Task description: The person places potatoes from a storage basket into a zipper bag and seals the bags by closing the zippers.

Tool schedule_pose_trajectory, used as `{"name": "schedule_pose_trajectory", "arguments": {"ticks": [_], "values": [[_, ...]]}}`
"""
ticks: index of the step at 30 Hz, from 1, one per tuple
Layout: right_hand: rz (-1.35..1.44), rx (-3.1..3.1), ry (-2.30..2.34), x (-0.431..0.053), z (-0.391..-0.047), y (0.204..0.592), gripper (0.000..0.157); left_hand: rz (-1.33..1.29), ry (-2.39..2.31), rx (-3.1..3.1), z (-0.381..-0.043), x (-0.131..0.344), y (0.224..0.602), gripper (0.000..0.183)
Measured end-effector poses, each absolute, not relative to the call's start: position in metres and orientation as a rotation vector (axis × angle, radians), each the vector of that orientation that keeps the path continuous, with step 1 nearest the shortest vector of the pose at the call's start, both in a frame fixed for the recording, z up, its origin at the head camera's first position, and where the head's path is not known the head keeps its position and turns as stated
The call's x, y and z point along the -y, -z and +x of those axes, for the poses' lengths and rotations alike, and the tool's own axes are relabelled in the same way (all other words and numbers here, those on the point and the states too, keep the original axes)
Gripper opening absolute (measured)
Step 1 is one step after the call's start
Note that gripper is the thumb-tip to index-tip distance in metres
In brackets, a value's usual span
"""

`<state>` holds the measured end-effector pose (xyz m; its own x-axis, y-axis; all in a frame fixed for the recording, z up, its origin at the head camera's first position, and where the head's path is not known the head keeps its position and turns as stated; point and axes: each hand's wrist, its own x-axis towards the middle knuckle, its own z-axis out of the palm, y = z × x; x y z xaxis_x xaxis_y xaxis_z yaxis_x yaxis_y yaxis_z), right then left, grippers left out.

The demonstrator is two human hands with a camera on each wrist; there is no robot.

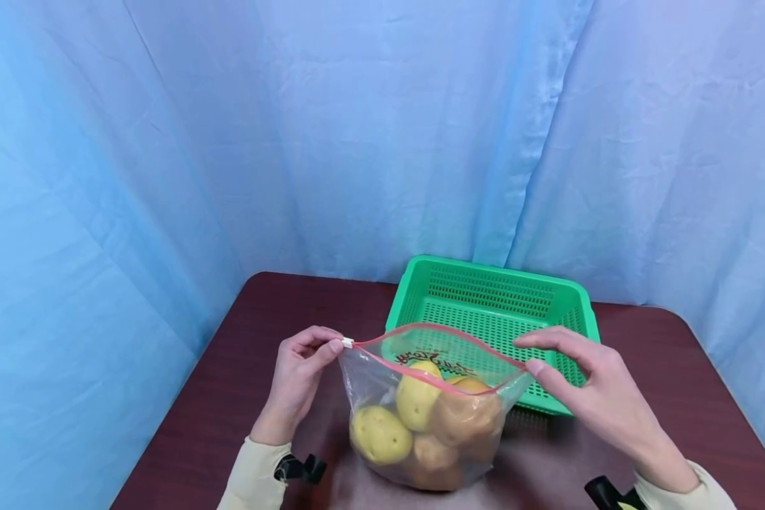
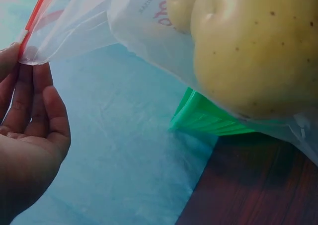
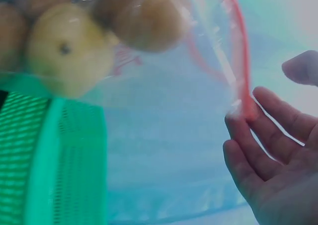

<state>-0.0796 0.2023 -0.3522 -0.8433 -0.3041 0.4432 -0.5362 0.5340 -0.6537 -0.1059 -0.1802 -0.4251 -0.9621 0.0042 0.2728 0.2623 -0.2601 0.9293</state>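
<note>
A clear zip bag with a red zip edge stands on the table, its mouth gaping. Several yellow potatoes fill its lower part, also seen as potatoes close up in the left wrist view. At the bag's left top corner, beside the white zip slider, my left hand pinches the edge between thumb and fingers. My right hand is at the opposite corner. In the right wrist view, the fingertips touch the red edge's end, while the thumb stands apart.
A green perforated basket sits on the dark red-brown table, just behind the bag and to its right. Blue curtains hang around the table's back and sides.
</note>
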Motion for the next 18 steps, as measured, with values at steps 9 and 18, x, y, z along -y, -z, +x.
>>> {"name": "schedule_pose_trajectory", "arguments": {"ticks": [9,18], "values": [[0.928,2.356,-1.156,-0.159,-0.086,0.315,0.037,-0.374,2.344,1.786,-0.106,0.179,0.424,0.029],[1.035,2.436,-1.046,-0.111,-0.098,0.309,0.019,-0.417,2.288,1.779,-0.106,0.176,0.421,0.026]]}}
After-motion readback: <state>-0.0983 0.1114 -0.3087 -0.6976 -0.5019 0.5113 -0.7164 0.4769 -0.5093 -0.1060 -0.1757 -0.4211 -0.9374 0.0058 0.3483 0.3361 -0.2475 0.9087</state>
